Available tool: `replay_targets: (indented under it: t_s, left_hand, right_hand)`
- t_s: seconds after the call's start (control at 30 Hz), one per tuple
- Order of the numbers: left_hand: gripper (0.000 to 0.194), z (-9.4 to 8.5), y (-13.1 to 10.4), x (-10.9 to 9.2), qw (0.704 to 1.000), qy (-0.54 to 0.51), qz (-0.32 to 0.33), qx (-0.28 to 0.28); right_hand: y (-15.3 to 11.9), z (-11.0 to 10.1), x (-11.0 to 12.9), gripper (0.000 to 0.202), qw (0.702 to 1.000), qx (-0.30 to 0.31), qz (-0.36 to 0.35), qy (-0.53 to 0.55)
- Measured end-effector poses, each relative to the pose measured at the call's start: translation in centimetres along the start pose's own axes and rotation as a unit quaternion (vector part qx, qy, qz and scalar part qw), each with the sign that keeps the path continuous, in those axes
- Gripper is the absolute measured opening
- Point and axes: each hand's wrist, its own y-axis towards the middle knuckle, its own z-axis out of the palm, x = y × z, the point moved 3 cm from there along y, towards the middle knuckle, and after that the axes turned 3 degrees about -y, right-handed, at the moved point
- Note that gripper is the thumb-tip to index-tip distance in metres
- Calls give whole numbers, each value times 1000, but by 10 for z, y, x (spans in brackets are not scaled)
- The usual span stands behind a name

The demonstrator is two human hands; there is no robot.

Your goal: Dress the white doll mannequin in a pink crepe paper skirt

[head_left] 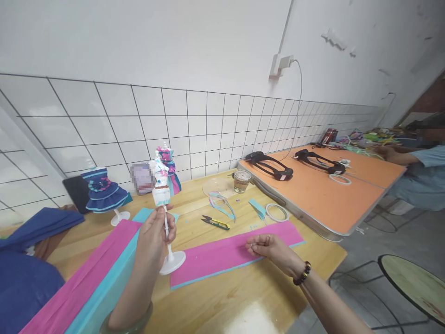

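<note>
The left hand (156,227) grips the pole of a white doll stand (161,194), its body at 12 o'clock from that hand and its base at 5, while between 3 and 4 the right hand (269,250) is over the pink strip (212,260), thumb and fingertips drawn together, on what I cannot tell. Handling well calls for a steady, upright pole and a light right touch, lest the strip crease. From the right hand, yellow snips (215,222) lie at 10 o'clock, a tape roll (286,215) at 12, and a red can (329,137) at 1, its lettering unreadable.
</note>
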Motion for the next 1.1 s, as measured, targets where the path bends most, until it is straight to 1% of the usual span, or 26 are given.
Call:
replay_targets:
  t_s: [0.13, 0.2, 0.33, 0.47, 0.6, 0.83, 0.97, 1.1]
  left_hand:
    - [27, 0, 1, 1, 1000, 6, -3, -2]
    - [27, 0, 1, 1, 1000, 6, -6, -5]
    - [27, 0, 1, 1, 1000, 10, -4, -5]
    - [27, 0, 1, 2, 1000, 17, -6, -1]
    - [28, 1, 1, 2, 1000, 24, -9, -3]
    - [30, -1, 2, 2, 999, 43, -16, -16]
    - [32, -1, 2, 6, 998, 54, -22, -11]
    - [34, -2, 4, 9, 998, 62, -26, -14]
  right_hand:
    - [0, 3, 4, 45, 1000, 26, -8, -11]
    - [1, 3, 9, 45, 999, 29, -12, -19]
    - [8, 0, 22, 40, 999, -1, -28, -39]
    - [23, -6, 34, 42, 997, -21, -34, -69]
    - [42, -15, 42, 37, 991, -39, -36, -126]
    - [86, -34, 48, 41, 964, -91, -55, -245]
    - [117, -38, 41, 25, 955, -76, -37, -285]
    - [144, -37, 31, 31, 953, -53, -25, -297]
